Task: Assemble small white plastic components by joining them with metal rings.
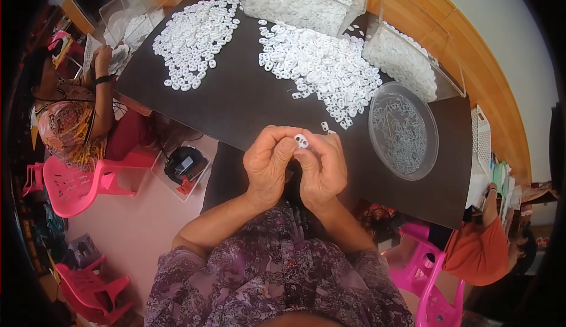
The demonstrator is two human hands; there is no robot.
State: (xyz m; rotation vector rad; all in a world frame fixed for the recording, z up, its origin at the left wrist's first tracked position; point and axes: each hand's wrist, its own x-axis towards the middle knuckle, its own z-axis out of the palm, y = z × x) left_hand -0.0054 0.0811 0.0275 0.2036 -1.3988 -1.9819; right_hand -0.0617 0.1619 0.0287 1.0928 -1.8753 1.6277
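Near the table's front edge, my left hand (268, 165) and my right hand (325, 165) meet with fingers and thumbs closed. Pinched between them is a small white oval plastic piece (301, 141) with dark holes. Any smaller part held against it is hidden by the fingers. Just beyond my right hand, two similar loose pieces (325, 126) lie on the dark table (242, 97). A large heap of white oval pieces (318, 62) spreads across the middle, and another heap (194, 38) lies farther left. To the right stands a round clear dish (435, 150) holding many tiny greyish metal parts.
Clear bins full of white pieces stand at the back, one in the middle (295, 6) and one at the right (401, 62). People sit on both sides, by a pink chair (71, 185) at left and a magenta chair (421, 262) at right. A floor tray (183, 171) holds a dark device.
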